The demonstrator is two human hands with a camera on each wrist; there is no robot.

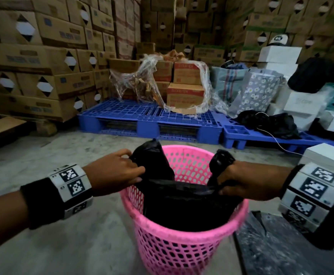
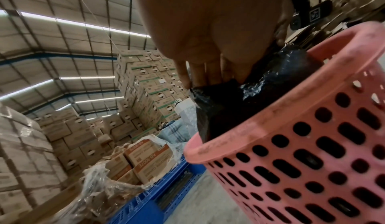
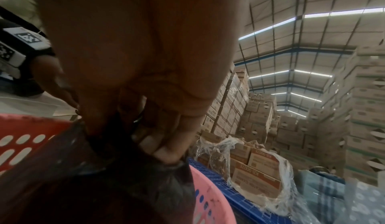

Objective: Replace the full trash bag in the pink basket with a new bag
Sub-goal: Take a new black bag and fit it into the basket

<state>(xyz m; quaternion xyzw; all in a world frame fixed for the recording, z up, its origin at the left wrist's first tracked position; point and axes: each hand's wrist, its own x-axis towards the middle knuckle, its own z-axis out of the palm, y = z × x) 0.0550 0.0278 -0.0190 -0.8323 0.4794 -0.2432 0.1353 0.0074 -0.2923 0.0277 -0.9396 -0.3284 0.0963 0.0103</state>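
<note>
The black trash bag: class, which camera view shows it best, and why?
The head view: the black trash bag sits in the pink basket, its two handles gripped by the left hand and right hand. Each wrist view shows only one handle close up, partly hidden by fingers.

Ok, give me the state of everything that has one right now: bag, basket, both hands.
black trash bag: inside the basket, top edges pulled up above the rim, mouth not tied
pink basket: upright on the floor, bag inside it
left hand: grips the bag's left flap
right hand: grips the bag's right flap
clear plastic wrap: torn open, hanging loose around the boxes on the blue pallet
</note>
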